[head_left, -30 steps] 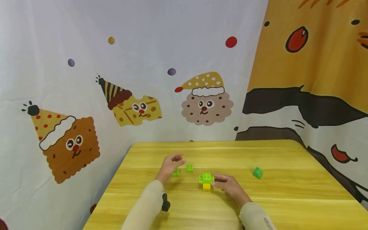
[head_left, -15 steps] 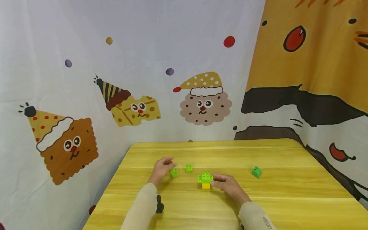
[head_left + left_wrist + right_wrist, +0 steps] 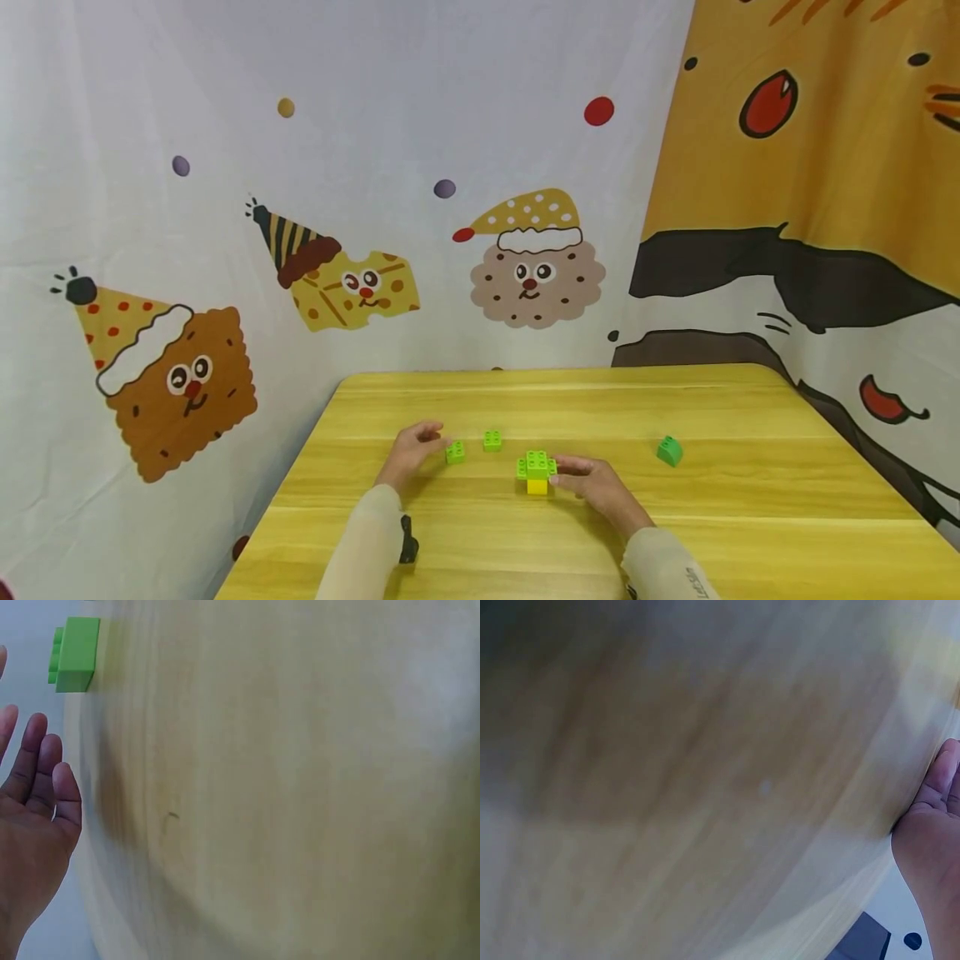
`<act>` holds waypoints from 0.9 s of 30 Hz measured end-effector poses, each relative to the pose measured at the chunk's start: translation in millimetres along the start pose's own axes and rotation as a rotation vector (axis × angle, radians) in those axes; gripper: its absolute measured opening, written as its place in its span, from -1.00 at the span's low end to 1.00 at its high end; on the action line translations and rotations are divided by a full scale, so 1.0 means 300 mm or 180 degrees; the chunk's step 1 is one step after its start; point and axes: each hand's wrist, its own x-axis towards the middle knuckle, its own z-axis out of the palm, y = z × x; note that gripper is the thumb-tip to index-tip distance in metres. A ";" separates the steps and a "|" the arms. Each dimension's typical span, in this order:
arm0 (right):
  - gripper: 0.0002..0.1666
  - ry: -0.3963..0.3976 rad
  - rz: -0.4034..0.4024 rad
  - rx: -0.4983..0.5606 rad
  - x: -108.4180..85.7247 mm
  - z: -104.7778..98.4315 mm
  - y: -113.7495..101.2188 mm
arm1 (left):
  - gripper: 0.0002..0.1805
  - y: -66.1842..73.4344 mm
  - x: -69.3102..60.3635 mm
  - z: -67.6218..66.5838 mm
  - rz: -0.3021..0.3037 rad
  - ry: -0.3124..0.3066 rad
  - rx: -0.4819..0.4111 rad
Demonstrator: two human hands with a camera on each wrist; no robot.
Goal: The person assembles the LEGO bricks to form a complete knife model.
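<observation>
In the head view, a small build of toy bricks point(image 3: 536, 465) stands on the table, lime green bricks spread on top of a yellow brick point(image 3: 537, 487). My right hand point(image 3: 600, 487) holds its right side, thumb in front and fingers behind. Left of the build, my left hand point(image 3: 411, 454) hovers with loosely bent fingers beside a lime green brick point(image 3: 455, 452), holding nothing. The left wrist view shows a gap between that hand point(image 3: 37, 817) and a green brick point(image 3: 79, 654). In the right wrist view, only part of the right hand point(image 3: 930, 832) shows; its grip is out of frame.
Another lime green brick point(image 3: 492, 441) lies behind the first one. Toward the right sits a darker green brick with a curved side point(image 3: 670, 451). The wooden table point(image 3: 600, 400) ends at a cloth backdrop point(image 3: 450, 100) printed with cartoon figures.
My left hand has drawn back leftward and toward me, uncovering the nearest lime green brick, then lowered beside it. The right hand and the build stay in place.
</observation>
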 end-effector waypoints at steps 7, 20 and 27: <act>-0.38 0.0001 0.0015 0.0038 -0.005 0.001 -0.006 | -0.45 -0.004 -0.011 0.001 -0.0006 -0.0142 0.0049; -0.40 0.0010 0.0023 -0.0017 -0.010 0.001 -0.007 | -0.44 -0.020 -0.015 -0.005 -0.0158 -0.0408 0.0161; -0.40 0.0013 -0.0003 -0.0015 -0.010 0.002 -0.004 | -0.46 -0.025 -0.013 -0.003 -0.0144 -0.0455 0.0185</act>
